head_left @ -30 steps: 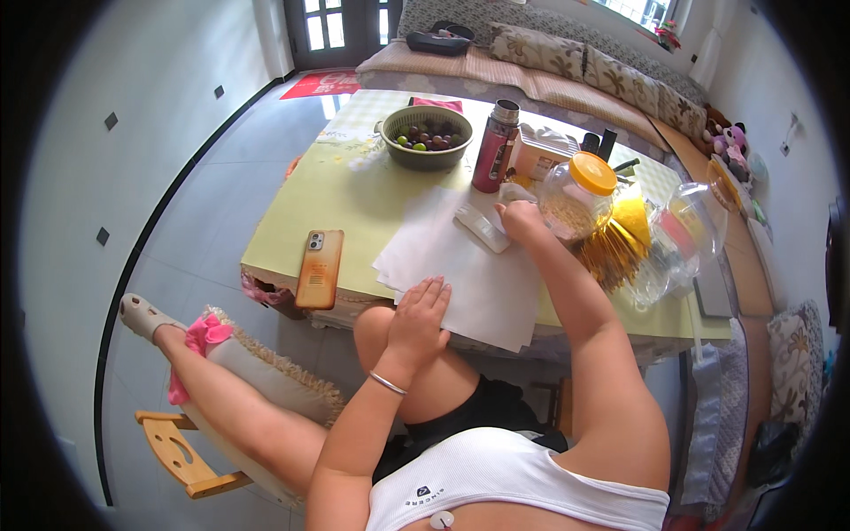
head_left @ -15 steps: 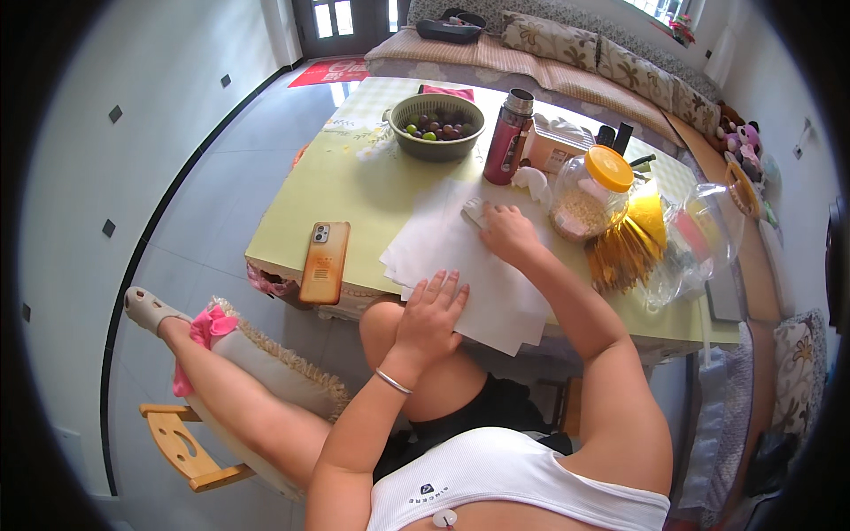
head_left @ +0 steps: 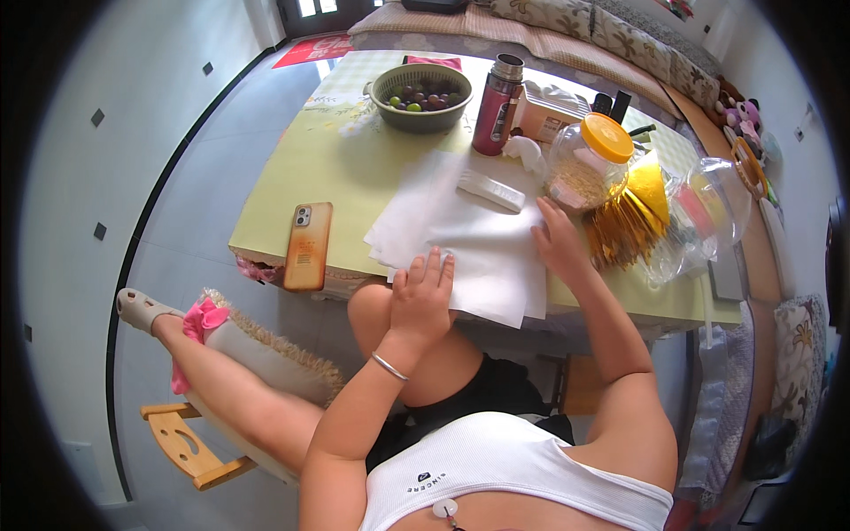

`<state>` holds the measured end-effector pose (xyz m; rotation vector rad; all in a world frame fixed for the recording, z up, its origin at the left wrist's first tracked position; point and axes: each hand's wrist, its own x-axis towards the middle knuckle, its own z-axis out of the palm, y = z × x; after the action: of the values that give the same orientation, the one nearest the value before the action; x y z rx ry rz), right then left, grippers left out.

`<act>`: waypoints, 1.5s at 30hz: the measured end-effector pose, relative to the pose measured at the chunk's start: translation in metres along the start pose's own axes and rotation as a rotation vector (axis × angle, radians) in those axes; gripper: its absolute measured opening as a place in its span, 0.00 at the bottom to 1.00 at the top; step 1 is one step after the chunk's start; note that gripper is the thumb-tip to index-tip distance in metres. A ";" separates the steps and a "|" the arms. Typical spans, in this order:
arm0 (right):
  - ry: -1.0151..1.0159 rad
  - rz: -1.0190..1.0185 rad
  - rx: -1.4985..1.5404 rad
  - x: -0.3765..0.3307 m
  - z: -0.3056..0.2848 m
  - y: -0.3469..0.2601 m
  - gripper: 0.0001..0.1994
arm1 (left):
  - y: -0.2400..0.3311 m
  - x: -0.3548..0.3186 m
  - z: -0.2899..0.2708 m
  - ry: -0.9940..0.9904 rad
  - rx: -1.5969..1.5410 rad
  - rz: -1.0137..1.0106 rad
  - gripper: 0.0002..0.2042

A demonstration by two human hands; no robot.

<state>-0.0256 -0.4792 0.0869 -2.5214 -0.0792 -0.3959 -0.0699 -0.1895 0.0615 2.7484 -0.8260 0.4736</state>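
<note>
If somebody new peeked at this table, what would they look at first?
Probably the shiny gold foil fringe on the right side of the pale yellow-green table, beside the clear round jar with an orange lid. Next, perhaps the loose white paper sheets in the middle, with the left hand at their near edge and the right hand at their right edge. Farther back, round purple and green fruits fill a grey-green plastic basket.

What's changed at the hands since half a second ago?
The right hand has come off the white oblong object and drawn back rightward, to the right edge of the white paper sheets, holding nothing visible. The left hand stays on their near edge; the red cylindrical flask stands as before.
</note>
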 end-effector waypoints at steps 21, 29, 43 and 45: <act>-0.029 -0.063 -0.215 0.005 -0.040 -0.018 0.21 | -0.003 -0.005 -0.006 0.022 -0.011 -0.033 0.40; 0.131 0.114 -0.468 -0.073 -0.048 0.028 0.25 | -0.001 0.002 -0.010 0.034 -0.057 0.097 0.40; 0.032 0.003 0.072 -0.070 -0.002 -0.010 0.29 | -0.015 0.003 0.007 0.173 -0.115 0.124 0.26; 0.015 0.015 0.158 -0.057 0.006 -0.004 0.31 | -0.015 0.004 0.011 0.188 -0.081 0.094 0.26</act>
<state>-0.0793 -0.4705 0.0671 -2.3619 -0.0824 -0.3867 -0.0552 -0.1830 0.0507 2.5524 -0.9085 0.6892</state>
